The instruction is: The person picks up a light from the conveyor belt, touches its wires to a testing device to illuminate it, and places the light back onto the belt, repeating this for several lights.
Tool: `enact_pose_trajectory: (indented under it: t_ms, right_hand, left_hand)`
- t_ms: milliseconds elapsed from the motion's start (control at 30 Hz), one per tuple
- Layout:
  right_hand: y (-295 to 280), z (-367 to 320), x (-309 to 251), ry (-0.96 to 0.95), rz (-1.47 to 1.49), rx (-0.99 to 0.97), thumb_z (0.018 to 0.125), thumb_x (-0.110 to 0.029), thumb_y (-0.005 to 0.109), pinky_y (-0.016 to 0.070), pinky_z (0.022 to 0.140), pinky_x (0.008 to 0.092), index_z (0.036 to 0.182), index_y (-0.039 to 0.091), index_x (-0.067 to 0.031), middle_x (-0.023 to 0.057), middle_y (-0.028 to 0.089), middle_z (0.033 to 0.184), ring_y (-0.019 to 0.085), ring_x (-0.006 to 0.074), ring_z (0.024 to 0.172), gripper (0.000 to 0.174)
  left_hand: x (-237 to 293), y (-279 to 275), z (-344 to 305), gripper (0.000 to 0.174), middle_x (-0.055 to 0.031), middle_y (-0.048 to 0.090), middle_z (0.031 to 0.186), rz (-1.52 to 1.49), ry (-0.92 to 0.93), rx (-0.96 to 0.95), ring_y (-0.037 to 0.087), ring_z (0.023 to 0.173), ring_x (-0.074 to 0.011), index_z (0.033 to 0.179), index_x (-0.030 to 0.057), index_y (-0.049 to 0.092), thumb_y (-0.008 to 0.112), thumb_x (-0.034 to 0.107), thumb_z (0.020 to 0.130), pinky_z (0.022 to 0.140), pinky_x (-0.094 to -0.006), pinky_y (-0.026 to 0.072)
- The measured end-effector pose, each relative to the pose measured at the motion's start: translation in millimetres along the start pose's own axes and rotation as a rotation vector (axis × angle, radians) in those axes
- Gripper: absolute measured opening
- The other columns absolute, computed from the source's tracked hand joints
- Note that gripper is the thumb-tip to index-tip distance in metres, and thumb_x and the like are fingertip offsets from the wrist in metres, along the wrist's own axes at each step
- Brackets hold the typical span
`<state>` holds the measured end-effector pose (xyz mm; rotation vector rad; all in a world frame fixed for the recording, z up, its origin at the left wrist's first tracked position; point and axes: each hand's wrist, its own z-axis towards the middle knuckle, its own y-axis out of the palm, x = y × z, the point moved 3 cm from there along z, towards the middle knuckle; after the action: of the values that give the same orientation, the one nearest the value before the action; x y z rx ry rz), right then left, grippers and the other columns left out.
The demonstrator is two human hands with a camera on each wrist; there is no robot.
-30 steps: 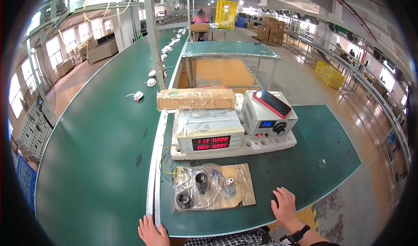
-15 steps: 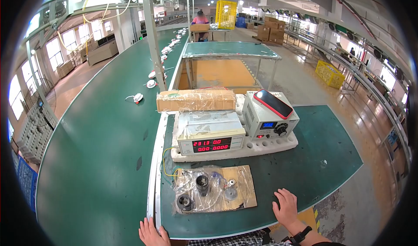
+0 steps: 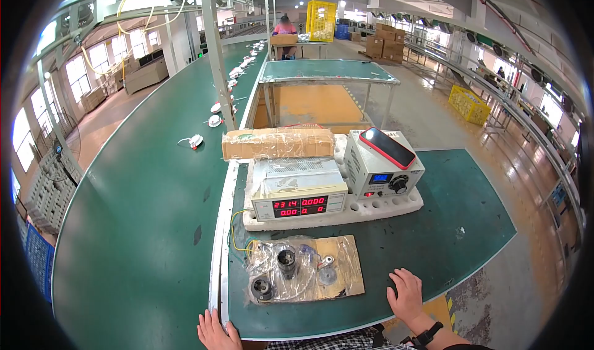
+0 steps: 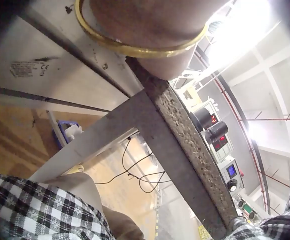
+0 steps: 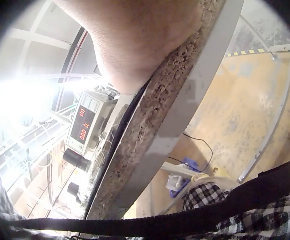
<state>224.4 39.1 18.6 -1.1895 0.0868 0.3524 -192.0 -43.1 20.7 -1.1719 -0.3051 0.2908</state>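
Observation:
My left hand (image 3: 218,332) rests at the near edge of the green bench, by the white rail beside the conveyor, with its fingers extended. My right hand (image 3: 406,294) rests on the green bench top (image 3: 458,226) near its front edge, fingers loosely bent and holding nothing. Between and ahead of the hands lies a plastic-wrapped board (image 3: 340,251). It carries two black sockets, one standing upright (image 3: 286,260) and one at the front left corner (image 3: 261,288), plus a small metal fitting (image 3: 328,260) and a round clear disc (image 3: 327,276).
Behind the board, a power meter (image 3: 300,204) with red digits and a grey dial unit (image 3: 387,170) sit on white foam (image 3: 396,209). A phone (image 3: 388,147) lies on the dial unit; a long carton (image 3: 278,142) is behind the meter. Wired white lamps (image 3: 196,141) line the left conveyor (image 3: 148,226).
Both hands stay practically where they were. The camera view has shifted slightly, and the meter's red digits read differently.

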Motion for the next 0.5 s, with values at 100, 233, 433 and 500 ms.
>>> enact_pose_trajectory:
  t_ms: [100, 233, 433, 500]
  right_hand:
    - [0.3, -0.2, 0.2, 0.004, 0.001, 0.000, 0.078, -0.017, 0.064, 0.0340, 0.099, 0.0449, 0.114, 0.057, -0.0051, 0.0111, 0.053, 0.120, 0.047, 0.0292, 0.119, 0.039]
    - [0.5, -0.7, 0.3, 0.009, 0.006, 0.002, 0.078, -0.017, 0.064, 0.0339, 0.099, 0.0449, 0.114, 0.057, -0.0054, 0.0110, 0.054, 0.120, 0.047, 0.0290, 0.119, 0.039]
    - [0.2, -0.6, -0.2, 0.012, 0.004, -0.003, 0.078, -0.017, 0.064, 0.0338, 0.100, 0.0449, 0.114, 0.057, -0.0055, 0.0110, 0.054, 0.120, 0.047, 0.0288, 0.119, 0.038]
    - [0.1, -0.4, -0.5, 0.008, -0.001, -0.002, 0.078, -0.017, 0.064, 0.0338, 0.100, 0.0450, 0.114, 0.057, -0.0055, 0.0110, 0.054, 0.120, 0.047, 0.0288, 0.119, 0.038]
  left_hand:
    - [-0.5, -0.1, 0.0, 0.042, -0.0125, 0.054, 0.131, -0.003, -0.003, -0.015, 0.046, 0.125, -0.0307, 0.129, 0.0065, 0.052, 0.050, 0.026, 0.092, 0.104, -0.0456, 0.0333]
    - [-0.7, 0.0, -0.1, 0.043, -0.0128, 0.054, 0.131, -0.003, -0.001, -0.019, 0.046, 0.125, -0.0310, 0.129, 0.0062, 0.052, 0.051, 0.026, 0.091, 0.104, -0.0456, 0.0332]
    - [-1.2, 0.8, -0.9, 0.043, -0.0127, 0.054, 0.131, -0.013, 0.002, -0.008, 0.046, 0.126, -0.0310, 0.130, 0.0066, 0.051, 0.051, 0.026, 0.091, 0.104, -0.0453, 0.0327]
    - [-1.2, 0.8, -0.8, 0.043, -0.0127, 0.054, 0.131, -0.014, 0.000, -0.009, 0.046, 0.126, -0.0310, 0.130, 0.0068, 0.051, 0.050, 0.026, 0.091, 0.104, -0.0452, 0.0326]
